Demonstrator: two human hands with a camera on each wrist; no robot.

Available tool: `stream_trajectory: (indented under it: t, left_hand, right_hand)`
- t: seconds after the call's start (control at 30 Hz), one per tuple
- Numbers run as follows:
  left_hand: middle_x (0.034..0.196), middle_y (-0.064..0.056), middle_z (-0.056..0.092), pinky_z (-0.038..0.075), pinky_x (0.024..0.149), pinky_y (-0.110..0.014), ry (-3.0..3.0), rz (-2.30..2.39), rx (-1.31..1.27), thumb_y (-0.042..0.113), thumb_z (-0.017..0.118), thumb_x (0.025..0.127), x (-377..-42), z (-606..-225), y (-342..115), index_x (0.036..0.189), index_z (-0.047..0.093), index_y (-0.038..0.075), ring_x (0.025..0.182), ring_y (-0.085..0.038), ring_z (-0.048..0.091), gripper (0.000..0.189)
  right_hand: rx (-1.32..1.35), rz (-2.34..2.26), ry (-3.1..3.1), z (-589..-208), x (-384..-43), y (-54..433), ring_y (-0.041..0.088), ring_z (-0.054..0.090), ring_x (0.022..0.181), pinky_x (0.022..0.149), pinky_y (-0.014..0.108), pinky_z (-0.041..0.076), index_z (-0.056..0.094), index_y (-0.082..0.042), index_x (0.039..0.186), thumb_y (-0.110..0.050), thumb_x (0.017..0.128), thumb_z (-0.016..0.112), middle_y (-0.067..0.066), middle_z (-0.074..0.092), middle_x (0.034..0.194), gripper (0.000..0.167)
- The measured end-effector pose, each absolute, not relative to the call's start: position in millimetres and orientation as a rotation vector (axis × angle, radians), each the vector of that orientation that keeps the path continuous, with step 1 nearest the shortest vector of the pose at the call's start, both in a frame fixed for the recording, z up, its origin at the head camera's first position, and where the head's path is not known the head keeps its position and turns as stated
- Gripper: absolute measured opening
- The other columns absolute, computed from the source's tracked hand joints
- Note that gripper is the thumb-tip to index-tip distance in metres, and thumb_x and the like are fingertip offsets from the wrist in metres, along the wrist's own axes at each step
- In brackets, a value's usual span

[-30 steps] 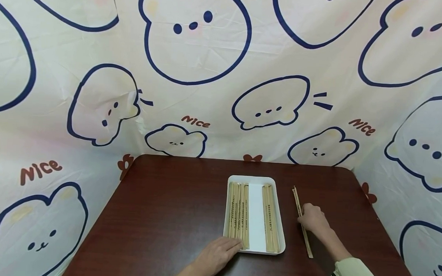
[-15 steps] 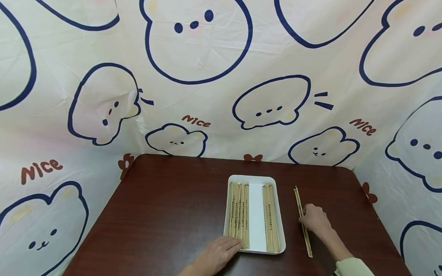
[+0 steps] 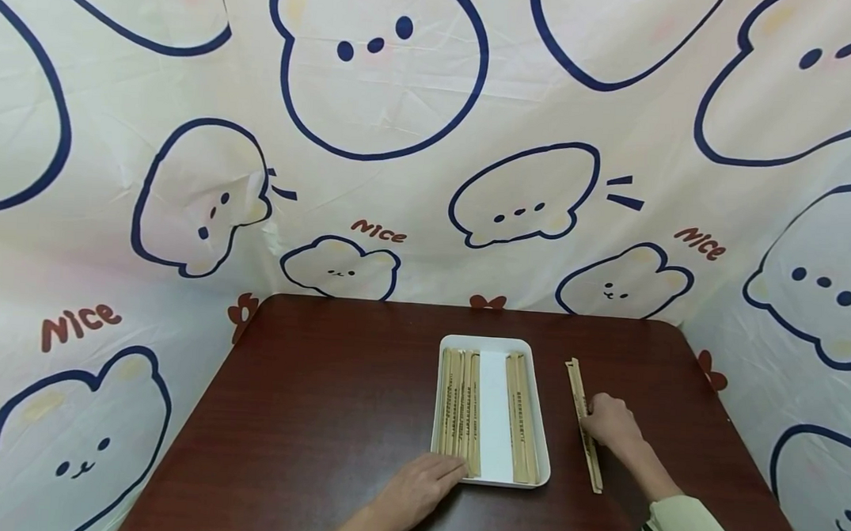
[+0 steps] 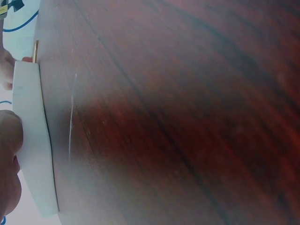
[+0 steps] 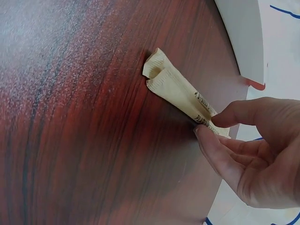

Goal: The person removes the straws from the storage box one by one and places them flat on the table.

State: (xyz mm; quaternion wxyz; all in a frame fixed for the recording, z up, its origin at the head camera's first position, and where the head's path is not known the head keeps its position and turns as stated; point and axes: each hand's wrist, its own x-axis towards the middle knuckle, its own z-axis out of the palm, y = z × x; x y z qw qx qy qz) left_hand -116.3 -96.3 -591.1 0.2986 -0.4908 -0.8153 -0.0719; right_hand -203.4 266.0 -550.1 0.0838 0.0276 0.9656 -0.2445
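Observation:
In the head view, my right hand (image 3: pixel 613 422) pinches slim paper-wrapped chopsticks (image 3: pixel 578 391) between thumb and fingers. They slant over the table right of the white tray (image 3: pixel 493 415). The right wrist view shows the thumb and index finger on the printed part of the chopsticks' wrapper (image 5: pixel 176 89), whose near end is creased; I cannot tell whether it is one packet or two. My left hand (image 3: pixel 419 487) holds the tray's near left corner; in the left wrist view the fingers (image 4: pixel 9 136) lie at its rim, partly cut off.
Several wrapped chopsticks (image 3: pixel 458 409) lie lengthwise along the tray's left side. More wrapped chopsticks (image 3: pixel 522 416) lie along its right side, with a bare white strip between. The brown table (image 3: pixel 320 403) is enclosed by a printed cloth (image 3: pixel 414 194).
The chopsticks in my right hand have turned, so a broader side of their wrapper shows. The right hand has shifted slightly right. The left hand and tray hold still.

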Motion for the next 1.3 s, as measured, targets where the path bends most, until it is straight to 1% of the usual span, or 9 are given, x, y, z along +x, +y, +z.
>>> stream_trajectory:
  t: [0.27, 0.53, 0.63, 0.77, 0.87, 0.93, 1.03, 1.2, 1.3]
  left_hand:
    - [0.116, -0.006, 0.07, 0.052, 0.094, -0.027, -2.204, -0.191, -1.303, 0.01, 0.046, 0.094, -116, -593, -97, 0.115, 0.072, 0.006, 0.106, -0.016, 0.066, 0.034]
    - [0.115, -0.007, 0.07, 0.054, 0.092, -0.028, -2.164, -0.198, -1.302, 0.009, 0.054, 0.09, -117, -590, -97, 0.114, 0.072, 0.005, 0.105, -0.016, 0.066, 0.031]
    - [0.115, -0.007, 0.071, 0.054, 0.091, -0.028, -2.157, -0.203, -1.304, 0.009, 0.048, 0.093, -117, -589, -97, 0.114, 0.072, 0.004, 0.104, -0.016, 0.067, 0.032]
    - [0.115, -0.007, 0.071, 0.054, 0.09, -0.029, -2.163, -0.204, -1.313, 0.009, 0.041, 0.096, -117, -589, -97, 0.114, 0.072, 0.004, 0.104, -0.016, 0.067, 0.036]
    - [0.116, -0.007, 0.07, 0.054, 0.091, -0.029, -2.164, -0.182, -1.318, 0.008, 0.05, 0.093, -117, -590, -97, 0.115, 0.072, 0.004, 0.105, -0.016, 0.067, 0.031]
    - [0.117, -0.007, 0.07, 0.054, 0.092, -0.029, -2.164, -0.167, -1.317, 0.008, 0.057, 0.089, -116, -591, -98, 0.116, 0.071, 0.004, 0.106, -0.016, 0.066, 0.031]
    - [0.117, -0.007, 0.07, 0.054, 0.092, -0.029, -2.163, -0.166, -1.315, 0.008, 0.06, 0.087, -116, -592, -99, 0.116, 0.071, 0.004, 0.105, -0.016, 0.067, 0.031]
    - [0.115, -0.008, 0.071, 0.054, 0.091, -0.029, -2.159, -0.203, -1.313, 0.008, 0.048, 0.093, -116, -592, -98, 0.114, 0.072, 0.004, 0.105, -0.017, 0.067, 0.032]
    - [0.115, -0.008, 0.07, 0.054, 0.091, -0.029, -2.166, -0.223, -1.308, 0.009, 0.043, 0.095, -117, -592, -97, 0.114, 0.072, 0.004, 0.105, -0.017, 0.067, 0.034]
  right_hand:
    - [0.048, -0.699, 2.939, -547, -207, 264, 0.009, 0.027, 0.045, 0.042, 0.024, 0.025, 0.032, -0.017, 0.057, 0.002, 0.079, 0.054, -0.006, 0.026, 0.052, 0.036]
    - [-0.003, -0.754, 2.984, -536, -214, 244, 0.011, 0.031, 0.047, 0.042, 0.025, 0.028, 0.036, -0.014, 0.061, -0.001, 0.081, 0.059, -0.004, 0.032, 0.054, 0.033]
    - [-0.018, -0.789, 2.984, -533, -216, 234, 0.01, 0.03, 0.045, 0.041, 0.024, 0.027, 0.037, -0.014, 0.062, 0.0, 0.08, 0.058, -0.005, 0.031, 0.053, 0.031]
    - [-0.076, -0.806, 3.009, -529, -216, 221, 0.01, 0.036, 0.046, 0.042, 0.025, 0.032, 0.051, -0.006, 0.07, 0.0, 0.08, 0.061, -0.003, 0.038, 0.055, 0.015]
    - [-0.137, -0.803, 3.04, -526, -216, 209, 0.013, 0.042, 0.049, 0.044, 0.027, 0.036, 0.059, 0.0, 0.077, 0.0, 0.08, 0.063, 0.0, 0.045, 0.059, 0.005]
    - [-0.167, -0.803, 3.049, -525, -216, 202, 0.013, 0.044, 0.05, 0.044, 0.027, 0.037, 0.061, 0.001, 0.078, 0.001, 0.08, 0.064, 0.001, 0.048, 0.06, 0.004]
    - [-0.193, -0.817, 3.038, -524, -217, 191, 0.012, 0.041, 0.05, 0.044, 0.025, 0.034, 0.058, -0.002, 0.073, 0.002, 0.08, 0.063, -0.001, 0.046, 0.059, 0.009]
    - [-0.199, -0.856, 2.98, -524, -217, 174, 0.008, 0.025, 0.047, 0.042, 0.022, 0.02, 0.038, -0.014, 0.058, 0.005, 0.079, 0.055, -0.007, 0.027, 0.053, 0.033]
    - [-0.186, -0.856, 2.947, -523, -217, 165, 0.008, 0.019, 0.047, 0.041, 0.021, 0.017, 0.03, -0.016, 0.056, 0.006, 0.08, 0.052, -0.008, 0.021, 0.052, 0.04]
